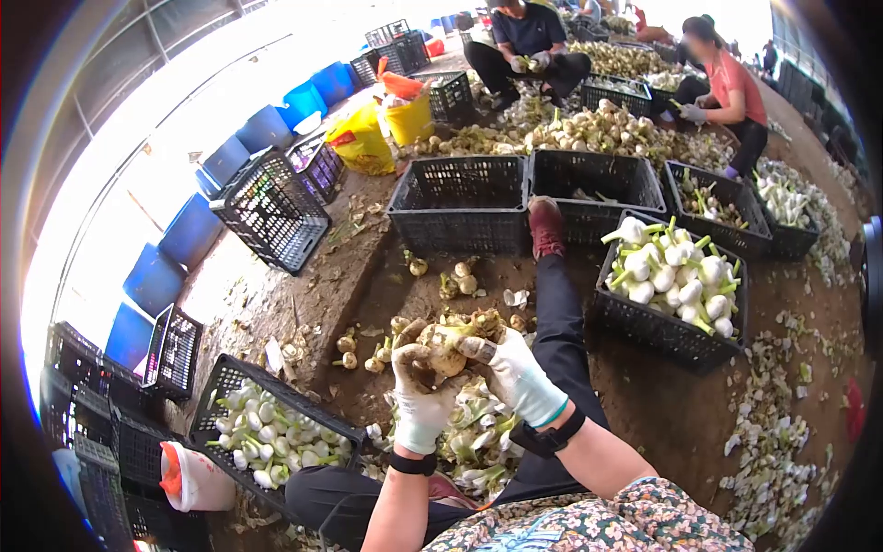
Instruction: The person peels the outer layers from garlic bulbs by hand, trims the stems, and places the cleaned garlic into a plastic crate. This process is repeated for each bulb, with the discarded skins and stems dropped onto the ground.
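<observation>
Both my hands wear white gloves with soiled fingers and meet in front of me over the ground. My left hand (421,391) is closed on the left side of a brown, unpeeled garlic bulb (448,357). On its right side, my right hand (515,368) grips the same bulb. Further brown bulbs (480,322) lie just beyond my fingers. Below my hands is a heap of garlic peelings and leaves (478,432). A few loose bulbs (466,278) rest on the soil ahead.
Crates of white garlic stand at right (676,336) and lower left (276,386). Black crates (460,230) line the front, before a garlic pile (607,129). A white bucket (204,483) is at lower left. Two people (529,32) (736,92) sit farther off.
</observation>
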Tool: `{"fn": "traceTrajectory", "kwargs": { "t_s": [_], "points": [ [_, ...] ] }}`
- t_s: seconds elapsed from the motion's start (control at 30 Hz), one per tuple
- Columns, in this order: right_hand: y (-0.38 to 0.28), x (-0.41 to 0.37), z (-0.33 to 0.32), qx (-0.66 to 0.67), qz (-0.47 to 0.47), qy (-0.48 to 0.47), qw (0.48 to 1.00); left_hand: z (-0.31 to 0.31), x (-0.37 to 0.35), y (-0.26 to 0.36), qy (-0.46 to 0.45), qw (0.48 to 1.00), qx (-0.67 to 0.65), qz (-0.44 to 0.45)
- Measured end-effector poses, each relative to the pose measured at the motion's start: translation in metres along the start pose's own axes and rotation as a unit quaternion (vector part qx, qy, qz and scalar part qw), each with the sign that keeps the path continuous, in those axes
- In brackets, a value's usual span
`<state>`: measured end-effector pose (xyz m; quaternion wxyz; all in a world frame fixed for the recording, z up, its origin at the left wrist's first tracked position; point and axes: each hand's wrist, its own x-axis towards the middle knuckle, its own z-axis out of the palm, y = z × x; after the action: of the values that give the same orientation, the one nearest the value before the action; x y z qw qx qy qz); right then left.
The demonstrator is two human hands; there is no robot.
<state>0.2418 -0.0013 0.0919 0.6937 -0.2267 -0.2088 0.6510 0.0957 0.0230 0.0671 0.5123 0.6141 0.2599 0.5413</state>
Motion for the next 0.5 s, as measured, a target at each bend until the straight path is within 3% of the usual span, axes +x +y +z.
{"fn": "traceTrajectory", "kwargs": {
  "t_s": [0.13, 0.2, 0.27, 0.33, 0.37, 0.4, 0.47, 0.5],
  "points": [
    [-0.009, -0.015, 0.017, -0.002, 0.012, -0.056, 0.998, -0.008, -0.001, 0.028, -0.006, 0.996, 0.058, 0.061],
    [-0.009, -0.019, 0.022, 0.015, 0.029, -0.055, 0.998, -0.008, -0.004, 0.046, 0.0, 0.998, 0.014, 0.057],
    [-0.005, -0.018, 0.019, 0.016, 0.048, -0.062, 0.997, -0.01, -0.011, 0.069, 0.017, 0.986, -0.155, -0.063],
    [0.001, -0.016, 0.019, -0.047, -0.005, -0.15, 0.988, -0.012, -0.019, 0.079, 0.13, 0.965, -0.201, -0.103],
    [-0.001, -0.018, 0.015, -0.295, -0.134, -0.198, 0.925, -0.018, -0.02, 0.088, 0.085, 0.964, -0.211, -0.138],
    [0.002, -0.018, 0.011, -0.294, -0.129, -0.2, 0.926, -0.02, -0.021, 0.099, 0.039, 0.959, -0.222, -0.174],
    [0.013, -0.018, -0.001, -0.434, -0.189, -0.169, 0.865, -0.021, -0.035, 0.087, 0.064, 0.951, -0.215, -0.212],
    [0.007, -0.03, 0.011, -0.477, -0.188, -0.133, 0.848, -0.021, -0.045, 0.074, 0.08, 0.97, -0.153, -0.172]
  ]
}}
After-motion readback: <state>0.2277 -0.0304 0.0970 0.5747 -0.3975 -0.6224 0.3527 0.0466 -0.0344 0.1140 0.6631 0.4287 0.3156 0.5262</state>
